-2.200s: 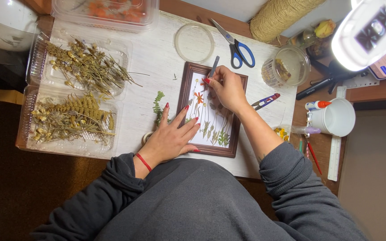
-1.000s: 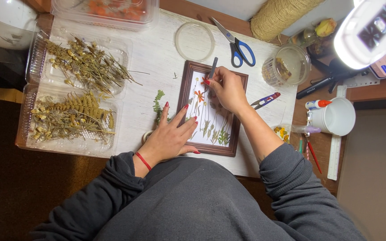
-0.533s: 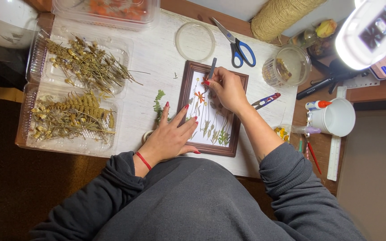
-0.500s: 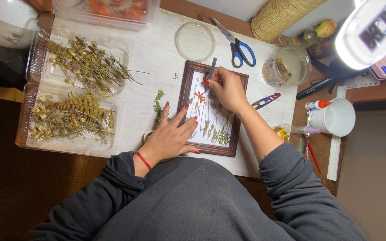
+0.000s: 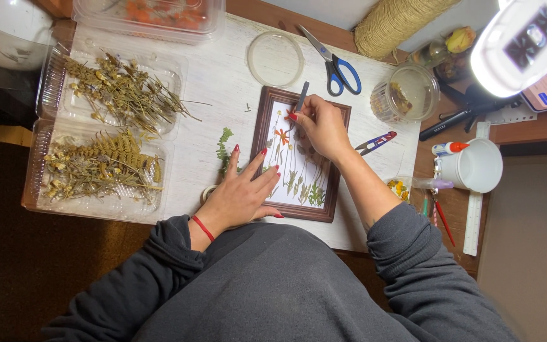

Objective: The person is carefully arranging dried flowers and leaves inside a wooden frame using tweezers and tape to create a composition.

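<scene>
While the dark grey sleeves filled the near edge of the head view, the left hand (image 5: 240, 193) was laid flat with its fingers spread apart, the fingertips resting on the lower left part of a brown wooden picture frame (image 5: 300, 154), and a red band was worn at its wrist. Within the frame a white sheet was seen, on which pressed flowers (image 5: 292, 171), among them an orange one, were arranged. The frame was set on a white-painted tabletop (image 5: 216, 82), roughly at its middle. Just beyond, the right hand (image 5: 321, 125) was held over the upper part of the frame, its fingers pinched together on a thin dark tool (image 5: 301, 98), whose far end stood out past the top edge of the frame. A green fern sprig (image 5: 224, 149) was left just beside the frame on the left. Farther left, two clear plastic trays (image 5: 106, 133) of dried plants were placed side by side. To the right, a white mug (image 5: 473, 166) and a white ruler (image 5: 474, 196) were set on bare wood. Beyond the frame, a round clear lid (image 5: 276, 59), blue-handled scissors (image 5: 333, 63), a small glass jar (image 5: 406, 94) and a spool of twine (image 5: 394, 22) were ranged, and a bright lamp (image 5: 527, 41) was seen at the far right.
</scene>
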